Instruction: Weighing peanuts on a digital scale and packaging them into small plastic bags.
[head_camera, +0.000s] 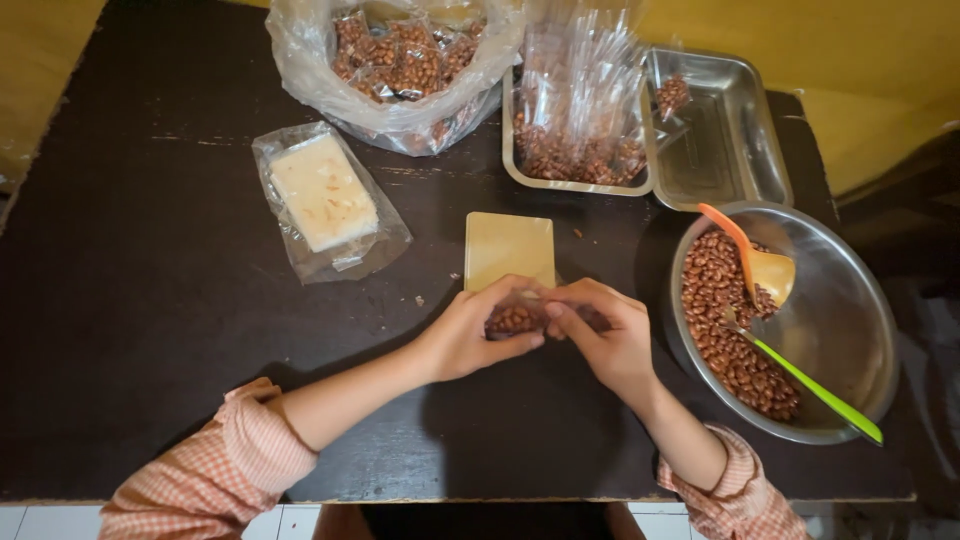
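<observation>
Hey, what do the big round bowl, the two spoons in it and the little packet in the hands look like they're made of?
The round bowl looks like stainless steel: silvery, with soft reflections. The orange spoon and the green-handled spoon look like glossy plastic, judging by the bright uniform colour. The small packet, held by the left hand and right hand, seems thin clear plastic film; the peanuts show through.

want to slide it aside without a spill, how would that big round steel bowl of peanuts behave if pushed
The big round steel bowl would probably slide easily, since its smooth metal base sits on a flat dark table. It may be lopsided: the reddish-brown peanuts are heaped on its left side. The orange spoon and green-handled spoon lie loose and would likely shift or rattle.
</observation>
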